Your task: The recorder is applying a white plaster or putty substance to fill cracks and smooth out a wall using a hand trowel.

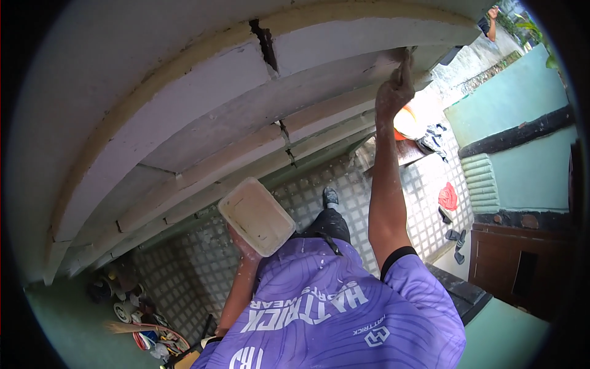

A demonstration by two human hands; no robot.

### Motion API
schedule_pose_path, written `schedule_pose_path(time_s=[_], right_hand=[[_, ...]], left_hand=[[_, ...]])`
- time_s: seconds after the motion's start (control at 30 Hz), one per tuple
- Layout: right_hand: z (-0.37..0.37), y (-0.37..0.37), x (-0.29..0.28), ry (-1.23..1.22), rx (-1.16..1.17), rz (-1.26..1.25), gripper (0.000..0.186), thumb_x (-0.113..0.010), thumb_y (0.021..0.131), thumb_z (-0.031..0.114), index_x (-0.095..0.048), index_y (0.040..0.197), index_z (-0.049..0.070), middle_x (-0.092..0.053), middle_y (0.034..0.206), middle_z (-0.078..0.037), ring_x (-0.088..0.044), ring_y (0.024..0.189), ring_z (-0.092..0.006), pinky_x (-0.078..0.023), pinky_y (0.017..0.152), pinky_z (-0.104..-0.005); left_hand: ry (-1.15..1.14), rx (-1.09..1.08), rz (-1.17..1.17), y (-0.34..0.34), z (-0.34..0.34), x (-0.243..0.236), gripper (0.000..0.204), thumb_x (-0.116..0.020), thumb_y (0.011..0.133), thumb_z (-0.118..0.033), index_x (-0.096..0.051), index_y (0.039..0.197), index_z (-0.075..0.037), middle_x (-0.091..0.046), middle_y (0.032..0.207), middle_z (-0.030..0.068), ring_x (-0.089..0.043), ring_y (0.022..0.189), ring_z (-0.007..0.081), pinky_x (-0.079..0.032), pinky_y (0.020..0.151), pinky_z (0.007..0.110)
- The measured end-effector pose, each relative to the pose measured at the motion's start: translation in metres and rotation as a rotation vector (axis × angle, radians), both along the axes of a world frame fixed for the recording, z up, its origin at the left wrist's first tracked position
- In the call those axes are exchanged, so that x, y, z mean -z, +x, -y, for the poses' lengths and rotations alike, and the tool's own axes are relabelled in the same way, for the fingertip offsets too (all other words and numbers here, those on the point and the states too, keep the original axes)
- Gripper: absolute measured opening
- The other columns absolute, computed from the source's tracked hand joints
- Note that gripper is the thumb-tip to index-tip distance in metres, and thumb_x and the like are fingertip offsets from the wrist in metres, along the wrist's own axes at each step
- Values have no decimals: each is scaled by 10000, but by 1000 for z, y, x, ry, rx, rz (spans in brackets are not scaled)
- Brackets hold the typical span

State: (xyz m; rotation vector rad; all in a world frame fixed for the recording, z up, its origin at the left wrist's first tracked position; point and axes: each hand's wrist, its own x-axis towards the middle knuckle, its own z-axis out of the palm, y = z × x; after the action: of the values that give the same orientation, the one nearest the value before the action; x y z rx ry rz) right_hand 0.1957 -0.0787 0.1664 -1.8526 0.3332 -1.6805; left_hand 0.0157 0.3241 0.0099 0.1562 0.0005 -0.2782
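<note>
1. Overhead, above the tub: white-painted ceiling with long ribs (209, 83), tan edging, flat panels between. Jagged dark gap (264, 46) splits the near rib. Wood or concrete: can't tell. Risk: loose edges could crumble onto the upturned face if pressed.
2. Below the tub: grey-and-white checked tile floor (424, 184), hard, likely slick if anything drips on it.
3. Right of the tub: pale green smooth wall (516, 92), crossed by a rough dark band.
4. Just below the tub: wearer's purple wavy-lined shirt (344, 295).
5. Landmark: rectangular off-white plastic tub (258, 215), rounded corners, tilted, in front of the torso, pale residue inside. Risk: attention is overhead, so a one-sided hold could let it tip and spill.
6. Left hand (243, 243): holds the tub by its left side. Fingers hidden behind it; curl can't be told.
7. Right hand (396, 92): raised, well up and right of the tub, at a rib's edge. Fingers close together, pointing up; contact or anything pinched: can't tell. Whitish smears on skin. Risk: long overhead reach could tire the arm, causing a slip.
8. Farther right of the tub: crumpled red cloth (448, 197).
</note>
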Motion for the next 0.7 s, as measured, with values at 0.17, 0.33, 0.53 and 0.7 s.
schedule_pose_path(time_s=[0.17, 0.33, 0.53, 0.7], right_hand=[[-56, -17, 7, 76, -456, -76, 393, -451, 975, -12, -510, 1364, 1, -555, 1357, -164, -509, 1279, -216, -443, 993, -324], [-34, -41, 3, -7, -280, -156, 402, -454, 966, -34, -507, 1363, -3, -567, 1345, -159, -542, 1253, -242, -472, 964, -307], [6, 1, 2, 152, -236, -153, 723, -322, 683, -178, -566, 1327, 42, -499, 1390, -225, -372, 1374, -357, -409, 1067, -406], [-23, -50, 19, -31, -493, -226, 583, -387, 810, -123, -563, 1339, 47, -541, 1381, -170, -504, 1294, -293, -488, 866, -323]], left_hand=[[136, -93, -74, -3, 14, -2, 693, -355, 939, -631, -349, 1453, -167, -486, 1383, 85, -538, 1217, 293, -482, 1000, 475], [279, -127, -148, -8, 30, -7, 688, -346, 942, -627, -350, 1454, -167, -489, 1379, 85, -540, 1213, 293, -482, 1002, 475], [479, -153, -228, -18, 70, -16, 682, -336, 947, -621, -350, 1456, -168, -492, 1375, 84, -543, 1208, 294, -482, 1003, 476], [572, -200, -285, -33, 87, -12, 682, -337, 945, -621, -353, 1455, -168, -491, 1377, 83, -543, 1207, 296, -479, 1006, 481]])
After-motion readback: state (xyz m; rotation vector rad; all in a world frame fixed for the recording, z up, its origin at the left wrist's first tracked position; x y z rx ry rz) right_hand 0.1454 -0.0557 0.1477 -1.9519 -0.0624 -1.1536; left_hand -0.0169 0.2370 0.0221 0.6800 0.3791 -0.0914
